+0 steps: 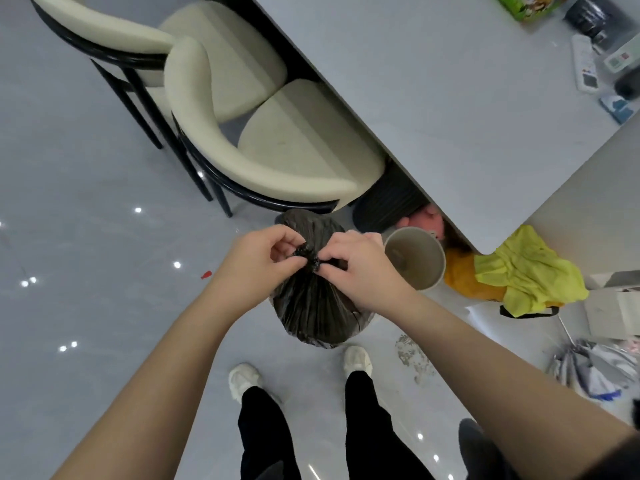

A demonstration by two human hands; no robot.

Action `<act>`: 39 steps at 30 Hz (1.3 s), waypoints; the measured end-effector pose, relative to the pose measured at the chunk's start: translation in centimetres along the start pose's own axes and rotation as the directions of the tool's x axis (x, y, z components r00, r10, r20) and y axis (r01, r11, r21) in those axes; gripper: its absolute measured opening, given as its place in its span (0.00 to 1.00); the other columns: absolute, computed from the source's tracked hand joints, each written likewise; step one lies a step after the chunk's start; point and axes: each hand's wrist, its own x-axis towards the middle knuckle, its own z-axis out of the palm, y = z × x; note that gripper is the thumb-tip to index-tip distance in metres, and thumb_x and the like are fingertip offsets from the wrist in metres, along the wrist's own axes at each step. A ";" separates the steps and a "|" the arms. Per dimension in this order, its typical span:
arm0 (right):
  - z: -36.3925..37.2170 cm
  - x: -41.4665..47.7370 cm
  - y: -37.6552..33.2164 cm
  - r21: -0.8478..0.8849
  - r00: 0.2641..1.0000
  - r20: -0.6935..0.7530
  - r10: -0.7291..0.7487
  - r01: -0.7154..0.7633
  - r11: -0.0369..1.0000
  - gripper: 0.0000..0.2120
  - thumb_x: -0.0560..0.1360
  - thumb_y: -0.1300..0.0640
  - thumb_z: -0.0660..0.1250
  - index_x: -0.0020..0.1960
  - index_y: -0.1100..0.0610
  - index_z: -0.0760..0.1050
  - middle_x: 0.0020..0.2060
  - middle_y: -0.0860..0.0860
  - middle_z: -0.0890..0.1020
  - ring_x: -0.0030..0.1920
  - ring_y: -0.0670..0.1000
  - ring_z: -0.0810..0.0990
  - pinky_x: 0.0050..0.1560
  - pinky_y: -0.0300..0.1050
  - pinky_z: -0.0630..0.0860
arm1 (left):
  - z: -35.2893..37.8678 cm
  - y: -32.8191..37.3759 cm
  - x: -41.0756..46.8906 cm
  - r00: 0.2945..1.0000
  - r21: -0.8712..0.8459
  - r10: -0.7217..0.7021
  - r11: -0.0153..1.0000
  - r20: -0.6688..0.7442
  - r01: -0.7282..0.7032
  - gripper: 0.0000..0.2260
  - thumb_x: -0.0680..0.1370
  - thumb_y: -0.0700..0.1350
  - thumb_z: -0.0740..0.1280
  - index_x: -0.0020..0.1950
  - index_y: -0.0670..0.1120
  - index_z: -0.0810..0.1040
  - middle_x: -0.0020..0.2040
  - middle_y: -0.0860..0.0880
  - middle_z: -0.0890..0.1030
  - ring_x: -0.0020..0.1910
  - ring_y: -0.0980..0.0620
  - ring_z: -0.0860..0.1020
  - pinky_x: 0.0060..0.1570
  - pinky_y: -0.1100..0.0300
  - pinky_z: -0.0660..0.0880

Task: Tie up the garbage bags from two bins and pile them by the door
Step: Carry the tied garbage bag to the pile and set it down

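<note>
Black garbage bag (318,306) at frame centre — glossy, crinkled, bulging.
Left hand (258,261) and right hand (360,268) each pinch its twisted neck — grip tight.

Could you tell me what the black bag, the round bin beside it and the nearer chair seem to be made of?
Garbage bag: thin glossy plastic film, judging by its fine creases and sheen.
Bin: probably matte beige plastic; smooth, uniform wall.
Chair: cream padded upholstery, perhaps faux leather, on a glossy black frame.
</note>
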 end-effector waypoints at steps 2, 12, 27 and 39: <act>1.0 0.8 -2.1 -0.001 1.000 -0.013 0.015 -0.015 1.000 0.04 0.72 0.54 0.69 0.43 0.51 0.82 0.41 0.46 0.81 0.47 0.51 0.76 0.56 0.56 0.63 | -2.3 -0.9 -0.2 1.000 -0.009 0.016 1.000 0.014 -0.016 0.07 0.71 0.41 0.73 0.46 0.52 0.79 0.38 0.53 0.78 0.36 0.57 0.75 0.40 0.71 0.71; 6.0 8.9 -9.6 0.063 0.999 -0.039 0.003 0.000 0.998 0.04 0.69 0.55 0.67 0.39 0.52 0.80 0.37 0.45 0.79 0.43 0.51 0.77 0.51 0.59 0.72 | -12.8 -6.1 1.2 1.000 -0.060 -0.006 0.998 0.017 0.007 0.02 0.73 0.41 0.72 0.44 0.46 0.80 0.41 0.49 0.82 0.42 0.48 0.80 0.47 0.55 0.77; 10.4 27.8 -16.6 0.239 0.977 0.194 -0.091 0.043 0.970 0.03 0.71 0.59 0.71 0.42 0.58 0.82 0.38 0.54 0.79 0.37 0.50 0.76 0.42 0.46 0.73 | -28.6 -12.0 10.4 0.990 -0.040 -0.120 0.992 -0.068 0.117 0.06 0.73 0.39 0.71 0.41 0.50 0.82 0.38 0.59 0.81 0.35 0.63 0.77 0.38 0.71 0.73; 16.7 43.9 -25.8 0.216 0.989 0.124 0.079 -0.104 0.971 0.03 0.71 0.59 0.72 0.43 0.57 0.82 0.39 0.50 0.78 0.40 0.50 0.78 0.44 0.48 0.75 | -44.9 -20.5 20.7 0.999 -0.043 -0.035 0.998 0.035 0.036 0.06 0.73 0.37 0.71 0.43 0.49 0.81 0.34 0.57 0.80 0.34 0.66 0.76 0.37 0.75 0.70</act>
